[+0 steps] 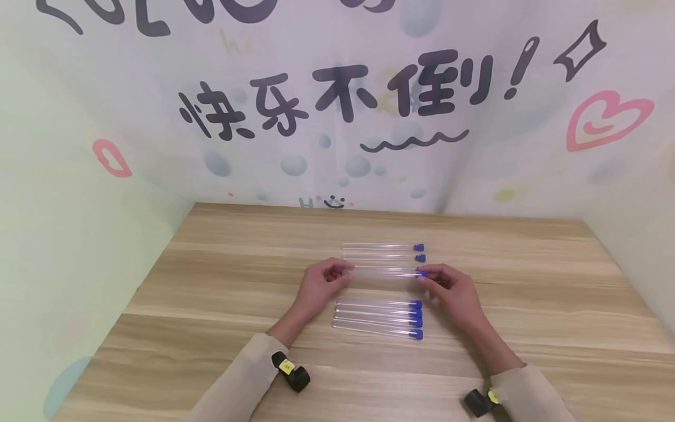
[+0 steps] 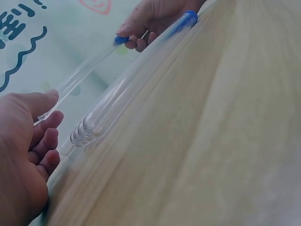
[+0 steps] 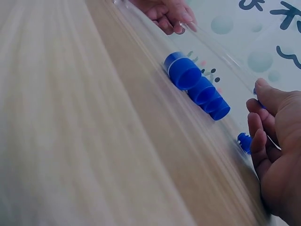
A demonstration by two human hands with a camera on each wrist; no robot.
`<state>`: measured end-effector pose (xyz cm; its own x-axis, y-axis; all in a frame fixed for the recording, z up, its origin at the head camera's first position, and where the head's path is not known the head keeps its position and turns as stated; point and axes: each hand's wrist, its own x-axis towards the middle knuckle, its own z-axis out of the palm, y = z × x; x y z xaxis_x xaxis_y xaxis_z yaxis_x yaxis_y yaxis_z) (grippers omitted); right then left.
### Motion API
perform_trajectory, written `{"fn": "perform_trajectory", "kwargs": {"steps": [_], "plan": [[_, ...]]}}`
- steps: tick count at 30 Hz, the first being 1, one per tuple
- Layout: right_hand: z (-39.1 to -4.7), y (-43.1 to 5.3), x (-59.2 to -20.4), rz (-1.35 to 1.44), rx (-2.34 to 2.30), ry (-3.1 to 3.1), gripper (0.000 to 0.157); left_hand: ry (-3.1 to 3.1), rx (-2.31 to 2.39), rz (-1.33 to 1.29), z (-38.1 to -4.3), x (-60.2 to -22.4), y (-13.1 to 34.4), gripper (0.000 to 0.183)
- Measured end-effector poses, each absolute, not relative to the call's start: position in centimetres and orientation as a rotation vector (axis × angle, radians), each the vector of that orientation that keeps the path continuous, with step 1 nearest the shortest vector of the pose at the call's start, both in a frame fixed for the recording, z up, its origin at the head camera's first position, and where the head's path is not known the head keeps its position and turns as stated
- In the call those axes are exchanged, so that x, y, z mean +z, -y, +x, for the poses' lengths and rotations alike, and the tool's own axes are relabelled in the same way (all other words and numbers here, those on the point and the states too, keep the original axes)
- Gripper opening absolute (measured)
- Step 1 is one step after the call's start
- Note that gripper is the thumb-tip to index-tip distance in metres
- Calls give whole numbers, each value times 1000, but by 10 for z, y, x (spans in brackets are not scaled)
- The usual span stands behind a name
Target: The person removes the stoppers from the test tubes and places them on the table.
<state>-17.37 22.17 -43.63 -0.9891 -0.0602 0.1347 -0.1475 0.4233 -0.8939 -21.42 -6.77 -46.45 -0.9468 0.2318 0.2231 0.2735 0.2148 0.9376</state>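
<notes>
Beige sleeves [image 1: 235,380], hands [image 1: 323,286] at either end of one blue-capped tube [image 1: 387,272]

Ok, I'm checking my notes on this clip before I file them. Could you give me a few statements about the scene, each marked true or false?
1. The left hand and right hand hold the same clear tube. True.
2. The right hand is at the end without a cap. False: it is at the blue cap; the left hand pinches the other end.
3. Other tubes lie on the table, nearer the person than the held one. True.
4. Those nearer tubes have red caps. False: their caps are blue.
5. The held tube stands upright. False: it lies crosswise between the hands.
</notes>
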Motion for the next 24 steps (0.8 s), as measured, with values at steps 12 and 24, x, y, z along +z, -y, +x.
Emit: {"fn": "perform_trajectory", "kwargs": {"steps": [12, 24], "plan": [[-184, -232, -461, 100, 1594, 2585, 27, 2447, -1847, -526, -213, -464, 66, 15], [-183, -232, -461, 40, 1525, 2597, 24, 2488, -1822, -581, -211, -462, 66, 13]]}}
